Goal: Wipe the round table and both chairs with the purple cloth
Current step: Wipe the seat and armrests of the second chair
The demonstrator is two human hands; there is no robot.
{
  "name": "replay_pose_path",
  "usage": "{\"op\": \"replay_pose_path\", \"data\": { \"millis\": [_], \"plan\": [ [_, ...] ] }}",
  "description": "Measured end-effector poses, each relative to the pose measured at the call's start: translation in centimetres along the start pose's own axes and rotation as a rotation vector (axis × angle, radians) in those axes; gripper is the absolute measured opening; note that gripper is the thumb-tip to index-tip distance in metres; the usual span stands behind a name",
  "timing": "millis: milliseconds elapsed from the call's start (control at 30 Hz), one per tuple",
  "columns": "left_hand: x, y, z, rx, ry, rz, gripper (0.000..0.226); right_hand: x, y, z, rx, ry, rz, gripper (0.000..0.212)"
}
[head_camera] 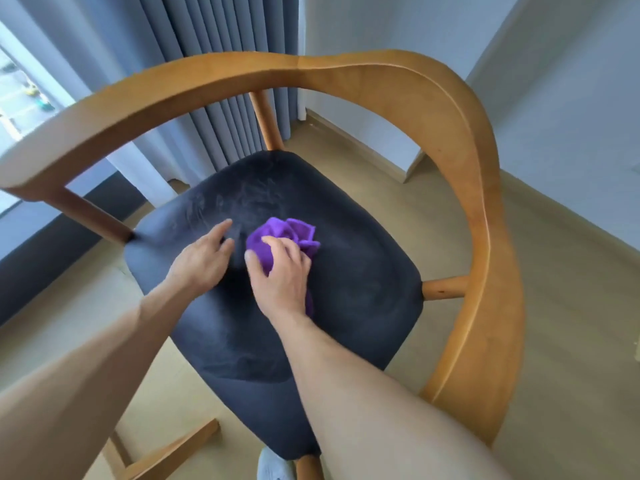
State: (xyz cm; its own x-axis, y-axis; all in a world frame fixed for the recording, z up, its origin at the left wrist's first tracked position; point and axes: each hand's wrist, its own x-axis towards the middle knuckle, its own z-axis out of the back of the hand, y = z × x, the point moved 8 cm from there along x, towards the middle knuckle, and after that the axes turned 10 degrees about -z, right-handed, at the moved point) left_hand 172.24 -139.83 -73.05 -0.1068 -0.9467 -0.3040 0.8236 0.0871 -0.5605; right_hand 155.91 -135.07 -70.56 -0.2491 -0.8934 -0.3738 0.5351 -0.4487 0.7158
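Observation:
A wooden chair with a curved back rail (398, 81) and a dark blue cushioned seat (360, 285) fills the view below me. My right hand (282, 275) grips the bunched purple cloth (289, 233) and presses it onto the middle of the seat. Just to its left, my left hand (204, 256) rests on the seat with fingers straight, close to the cloth but apart from it. The round table and the other chair are out of view.
Grey-blue curtains (221, 39) hang behind the chair, with a window (17, 98) at the far left. White walls (571, 116) meet at a corner behind the chair. Beige floor (571, 323) lies around the chair. A grey slipper toe (273, 465) shows at the bottom edge.

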Motion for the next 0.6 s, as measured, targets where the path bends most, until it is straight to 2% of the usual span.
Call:
{"op": "replay_pose_path", "data": {
  "millis": [67, 100, 167, 233, 333, 400, 533, 567, 600],
  "plan": [
    [-1.5, -2.3, 0.1, -0.164, -0.164, -0.055, 0.051, 0.7, -0.2, 0.6, 0.219, 0.069, -0.05, 0.04],
    [-2.1, -3.9, -0.7, -0.198, -0.187, -0.085, 0.053, 1.4, -0.5, 1.7, 0.24, 0.06, -0.058, 0.04],
    [-2.7, -6.9, -3.8, -0.127, -0.158, -0.089, 0.062, 3.7, -1.2, 4.9, 0.138, -0.011, -0.035, 0.039],
    [-2.4, -9.1, -6.4, 0.054, -0.135, -0.023, 0.072, 6.3, -1.1, 7.9, -0.05, -0.076, 0.038, 0.04],
    [-1.0, -11.1, -8.0, 0.1, -0.131, 0.036, 0.065, 9.1, 0.1, 10.4, -0.244, -0.089, 0.186, 0.042],
    [-0.6, -12.7, -9.2, 0.14, -0.081, -0.078, 0.06, 10.7, -0.2, 11.2, -0.337, -0.029, 0.204, 0.043],
    [1.2, -15.7, -8.8, 0.338, 0.157, -0.593, 0.064, 13.5, -4.4, 12.8, -0.524, 0.194, -0.043, 0.049],
    [2.8, -15.1, -7.5, 0.427, 0.145, -0.617, 0.066, 13.8, -5.5, 13.0, -0.53, 0.259, -0.095, 0.051],
    [4.9, -14.0, -5.7, 0.497, 0.083, -0.549, 0.066, 13.9, -6.4, 13.3, -0.515, 0.308, -0.132, 0.053]
  ]
}}
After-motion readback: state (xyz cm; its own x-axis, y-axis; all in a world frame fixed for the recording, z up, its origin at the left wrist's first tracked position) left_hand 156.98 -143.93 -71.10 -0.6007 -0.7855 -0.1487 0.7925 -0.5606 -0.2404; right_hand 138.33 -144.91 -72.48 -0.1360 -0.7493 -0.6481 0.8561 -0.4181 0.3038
